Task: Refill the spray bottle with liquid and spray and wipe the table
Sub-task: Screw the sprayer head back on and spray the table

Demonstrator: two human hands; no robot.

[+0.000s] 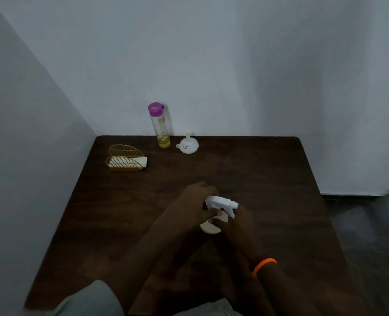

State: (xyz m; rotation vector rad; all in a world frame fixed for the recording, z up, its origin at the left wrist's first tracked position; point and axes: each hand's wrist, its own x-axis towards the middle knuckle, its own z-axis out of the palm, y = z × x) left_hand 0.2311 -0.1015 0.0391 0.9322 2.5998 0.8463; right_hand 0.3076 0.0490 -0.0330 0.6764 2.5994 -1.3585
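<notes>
A small spray bottle (pixel 211 226) with a pale body and a white trigger head (pixel 223 202) stands near the middle of the dark wooden table (pixel 268 179). My left hand (pixel 193 204) grips the trigger head from the left. My right hand (pixel 236 226) curls round the bottle's body from the right, hiding much of it. At the back stands a tall clear bottle (pixel 160 126) with a purple cap and a little yellow liquid at the bottom. A white funnel (pixel 188 145) rests upside down beside it.
A gold wire holder (pixel 125 158) with white napkins sits at the back left. White walls close off the table's back and left sides. The table's right edge drops to a dark floor (pixel 371 224).
</notes>
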